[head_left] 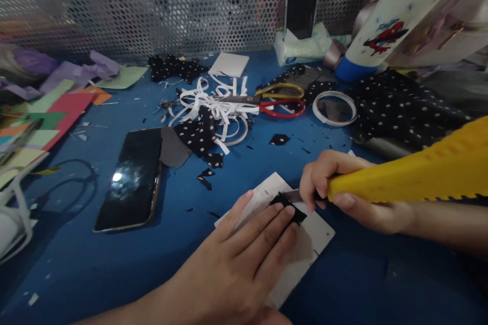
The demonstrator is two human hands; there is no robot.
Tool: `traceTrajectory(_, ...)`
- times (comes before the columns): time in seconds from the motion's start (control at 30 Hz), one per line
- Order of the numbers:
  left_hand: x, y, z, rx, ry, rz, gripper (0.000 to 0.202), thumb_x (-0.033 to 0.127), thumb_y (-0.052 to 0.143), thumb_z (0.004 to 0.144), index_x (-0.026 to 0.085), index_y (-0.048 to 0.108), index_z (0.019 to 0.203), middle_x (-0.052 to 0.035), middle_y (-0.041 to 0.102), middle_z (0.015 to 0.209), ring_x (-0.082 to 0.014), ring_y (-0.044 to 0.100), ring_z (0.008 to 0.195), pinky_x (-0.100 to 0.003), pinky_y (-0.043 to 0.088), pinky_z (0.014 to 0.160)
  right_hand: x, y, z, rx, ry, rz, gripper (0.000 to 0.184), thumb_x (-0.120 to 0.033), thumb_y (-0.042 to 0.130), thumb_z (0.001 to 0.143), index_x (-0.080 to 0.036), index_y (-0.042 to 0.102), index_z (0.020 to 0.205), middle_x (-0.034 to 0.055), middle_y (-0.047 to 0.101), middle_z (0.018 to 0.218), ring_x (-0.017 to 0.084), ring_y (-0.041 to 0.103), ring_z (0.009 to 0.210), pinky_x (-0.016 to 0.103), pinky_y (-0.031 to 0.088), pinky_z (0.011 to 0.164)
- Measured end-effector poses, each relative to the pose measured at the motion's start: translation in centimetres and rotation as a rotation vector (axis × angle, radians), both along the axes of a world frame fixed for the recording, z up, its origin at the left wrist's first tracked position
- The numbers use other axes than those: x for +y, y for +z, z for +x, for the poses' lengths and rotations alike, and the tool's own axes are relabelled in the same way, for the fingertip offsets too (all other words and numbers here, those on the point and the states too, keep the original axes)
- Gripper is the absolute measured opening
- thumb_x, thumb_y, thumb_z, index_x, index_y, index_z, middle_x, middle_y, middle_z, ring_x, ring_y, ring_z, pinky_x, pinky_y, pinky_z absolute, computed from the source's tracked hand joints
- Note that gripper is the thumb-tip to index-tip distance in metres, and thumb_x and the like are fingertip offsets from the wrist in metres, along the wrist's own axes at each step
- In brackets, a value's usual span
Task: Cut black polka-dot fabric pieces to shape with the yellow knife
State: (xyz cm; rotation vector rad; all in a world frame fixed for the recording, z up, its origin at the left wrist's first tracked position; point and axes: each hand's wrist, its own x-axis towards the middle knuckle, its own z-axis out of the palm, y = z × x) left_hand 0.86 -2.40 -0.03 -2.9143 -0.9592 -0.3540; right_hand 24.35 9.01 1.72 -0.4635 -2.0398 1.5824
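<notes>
My left hand [244, 254] lies flat with fingers stretched out, pressing a small black piece [300, 215] onto a white board [318, 236]. The board rests at an angle on the blue table. In my right hand [366, 213] is a yellow utility knife [415, 175], its handle running up to the right edge. Its thin blade [294, 195] reaches the upper edge of the black piece, close to my left fingertips. My left palm hides part of the board.
Beyond the board lie white paper strips [208, 99], red-and-yellow-handled scissors [280, 99], a tape roll [334, 108] and dotted black scraps [196, 129]. A phone [131, 177] lies left. A bottle [396, 15] stands back right, before a perforated metal panel [213, 5]. Coloured papers [72, 117] crowd the left.
</notes>
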Motion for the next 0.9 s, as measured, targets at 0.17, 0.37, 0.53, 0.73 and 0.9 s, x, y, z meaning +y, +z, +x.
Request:
traceTrajectory(0.17,0.1,0.1,0.0,0.018,-0.002,-0.019,0.079,0.07,0.033,0.092,0.008,0.044,0.14,-0.0158,0.039,0.149,-0.032,0.029,0.142,-0.057,0.011,0.118,0.0,0.0,0.1,-0.024,0.004,-0.026,0.015,-0.036,0.052,0.095,-0.023,0.046,0.091,0.0004,0.062,0.082,0.013,0.053,0.07,0.028,0.04,0.062)
traceTrajectory(0.37,0.0,1.0,0.1,0.015,-0.028,-0.01,0.062,0.058,0.034,0.098,0.011,0.048,0.138,-0.0125,0.049,0.143,-0.0271,0.04,0.136,-0.053,0.006,0.12,-0.4,-0.4,-0.1,0.176,-0.142,-0.024,0.017,-0.037,0.053,0.094,-0.021,0.049,0.088,0.0014,0.061,0.076,0.014,0.051,0.064,0.029,0.039,0.059)
traceTrajectory(0.53,0.3,2.4,-0.2,-0.012,-0.109,-0.011,0.039,0.029,0.034,0.103,0.018,0.052,0.135,-0.003,0.053,0.14,-0.0184,0.047,0.131,-0.05,0.007,0.121,0.0,-0.2,-0.9,0.112,-0.281,0.049,0.009,-0.03,0.049,0.097,-0.021,0.049,0.093,0.0047,0.061,0.09,0.016,0.054,0.076,0.03,0.042,0.066)
traceTrajectory(0.73,0.9,2.4,-1.0,-0.23,-0.135,0.026,0.033,0.028,0.039,0.102,0.014,0.064,0.118,-0.0027,0.071,0.108,-0.016,0.062,0.11,-0.045,0.021,0.121,0.1,0.2,-1.0,0.092,-0.182,0.184,0.019,-0.032,0.045,0.098,-0.017,0.057,0.095,0.0091,0.061,0.103,0.018,0.058,0.086,0.032,0.046,0.074)
traceTrajectory(0.9,0.3,1.8,-1.5,-0.287,-0.21,0.112,0.022,0.022,0.055,0.094,0.017,0.067,0.112,0.0014,0.071,0.091,-0.0144,0.065,0.097,-0.043,0.031,0.118,0.2,0.9,-1.2,0.094,-0.211,0.374,0.03,-0.037,0.042,0.098,-0.016,0.062,0.091,0.0106,0.062,0.098,0.02,0.059,0.094,0.036,0.044,0.083)
